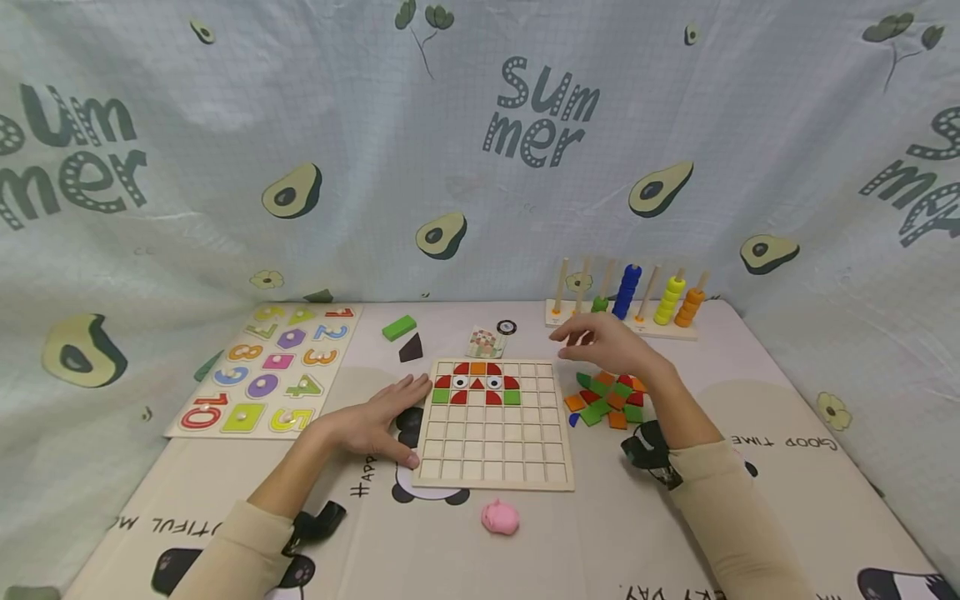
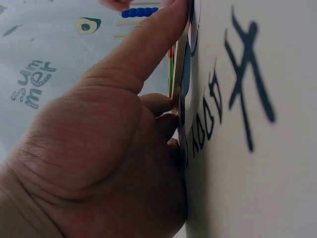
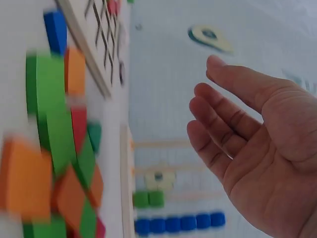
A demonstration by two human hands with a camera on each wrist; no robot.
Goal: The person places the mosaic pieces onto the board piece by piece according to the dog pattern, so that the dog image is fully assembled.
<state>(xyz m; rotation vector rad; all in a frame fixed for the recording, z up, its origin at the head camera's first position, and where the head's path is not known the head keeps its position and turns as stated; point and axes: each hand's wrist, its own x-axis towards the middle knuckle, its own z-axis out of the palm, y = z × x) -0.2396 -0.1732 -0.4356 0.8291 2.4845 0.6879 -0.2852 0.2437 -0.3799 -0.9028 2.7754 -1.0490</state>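
A wooden grid board [image 1: 495,442] lies in the middle of the table, with red, green, orange and eye-patterned tiles [image 1: 477,383] filling part of its upper rows. My left hand [image 1: 375,417] rests at the board's left edge, fingers spread and thumb near the lower left corner. Above the table, past the board's upper right corner, hovers my right hand [image 1: 603,343], its fingers loosely bent and nothing between them in the right wrist view. Below it is a pile of loose orange, green and red wooden tiles [image 1: 615,400], with a blue one [image 3: 56,30] beside the board.
A number puzzle board [image 1: 262,375] lies at the left. Behind the grid board are a green block [image 1: 399,327], a dark wedge [image 1: 411,348], a small pattern card [image 1: 486,342] and a round disc [image 1: 507,327]. A bead abacus [image 1: 622,321] stands back right; a pink lump [image 1: 500,517] lies in front.
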